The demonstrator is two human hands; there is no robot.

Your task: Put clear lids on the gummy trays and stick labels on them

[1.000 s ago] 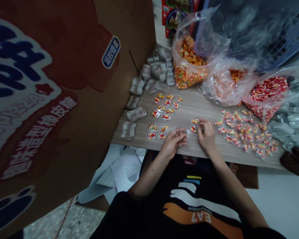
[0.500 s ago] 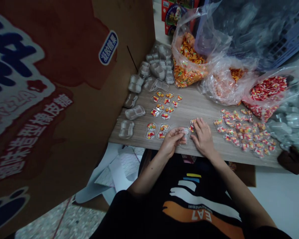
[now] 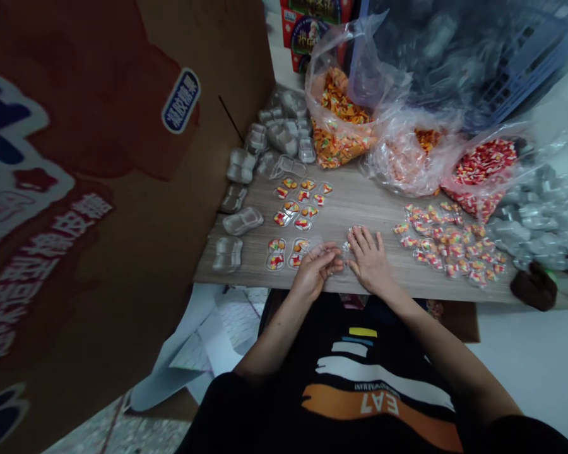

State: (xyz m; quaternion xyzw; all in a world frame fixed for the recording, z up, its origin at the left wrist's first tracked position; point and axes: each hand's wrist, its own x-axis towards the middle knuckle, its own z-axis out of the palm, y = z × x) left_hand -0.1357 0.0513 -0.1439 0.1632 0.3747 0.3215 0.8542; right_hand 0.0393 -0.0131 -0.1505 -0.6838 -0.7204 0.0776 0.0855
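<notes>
Near the front edge of the wooden table point(image 3: 360, 202) my left hand point(image 3: 313, 268) pinches a small clear plastic candy case point(image 3: 343, 257). My right hand point(image 3: 369, 258) lies flat on the same case, fingers stretched out and pressing it against the tabletop. Left of my hands lie filled cases point(image 3: 296, 211) with orange, red and yellow candies, in rows. Loose wrapped candies point(image 3: 447, 239) are spread out to the right of my right hand.
Empty clear cases point(image 3: 239, 221) line the table's left edge and pile up at the back point(image 3: 286, 123). Three open plastic bags of candy point(image 3: 341, 123) point(image 3: 414, 157) point(image 3: 483, 167) stand at the back. A large printed cardboard box point(image 3: 89, 189) fills the left. More empty cases point(image 3: 534, 214) lie far right.
My right hand has moved left from the filled case beside it and now lies flat on the case that my left hand holds. The view has shifted a little rightward.
</notes>
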